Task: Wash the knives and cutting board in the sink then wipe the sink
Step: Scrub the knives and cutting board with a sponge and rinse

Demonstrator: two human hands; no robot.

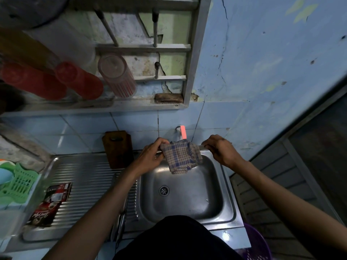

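A checked blue-and-beige cloth [180, 156] hangs over the far rim of the steel sink [228, 196]. My left hand [152, 154] pinches the cloth's left edge. On the rim to the cloth's right rests my right hand [221, 150], fingers curled; whether it grips the cloth's other corner is unclear. A dark wooden cutting board [118, 149] leans upright against the tiled wall left of the basin. Knives [120, 225] lie on the drainboard, partly hidden by my left forearm. The tap [182, 132] with a pink handle sticks out of the wall above the cloth.
Dark red sachet packs [49, 201] lie on the ribbed drainboard [90, 182]. A green plastic basket [17, 182] sits far left. Red cups [78, 80] and a clear tumbler [116, 76] hang in the wall rack above. A purple basket [258, 244] stands lower right.
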